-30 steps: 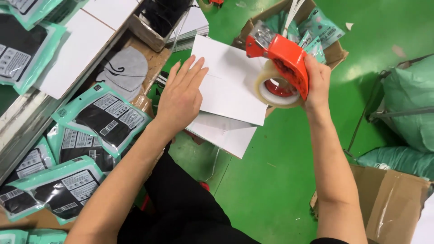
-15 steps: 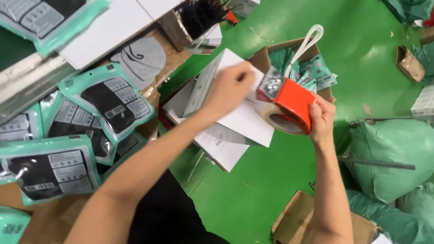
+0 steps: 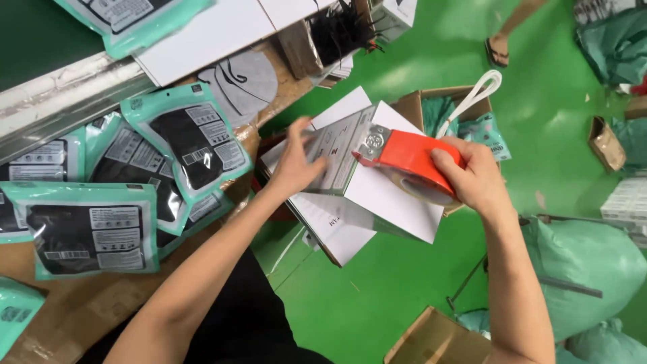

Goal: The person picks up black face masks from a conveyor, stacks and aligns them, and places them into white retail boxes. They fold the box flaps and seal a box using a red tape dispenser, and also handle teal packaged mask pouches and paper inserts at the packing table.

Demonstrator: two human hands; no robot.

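My right hand [image 3: 475, 178] grips a red tape dispenser [image 3: 404, 158] with a roll of clear tape, its metal head pressed against the top edge of a white cardboard box [image 3: 391, 202]. Spread fingers of my left hand [image 3: 296, 162] rest on the box's left side and steady it. The box sits over other white boxes [image 3: 333, 229] stacked below it.
Teal-edged plastic pouches [image 3: 185, 138] with dark contents lie on the cardboard-covered bench [image 3: 87, 307] at left. An open brown carton [image 3: 438, 104] with teal packets stands behind the box. Green bags [image 3: 586, 269] lie on the green floor at right. Another person's sandalled foot [image 3: 499, 50] is at the top.
The white box has been turned so its printed side tilts up. My left hand slid from the box's top to its left side. The dispenser came down onto the box's edge.
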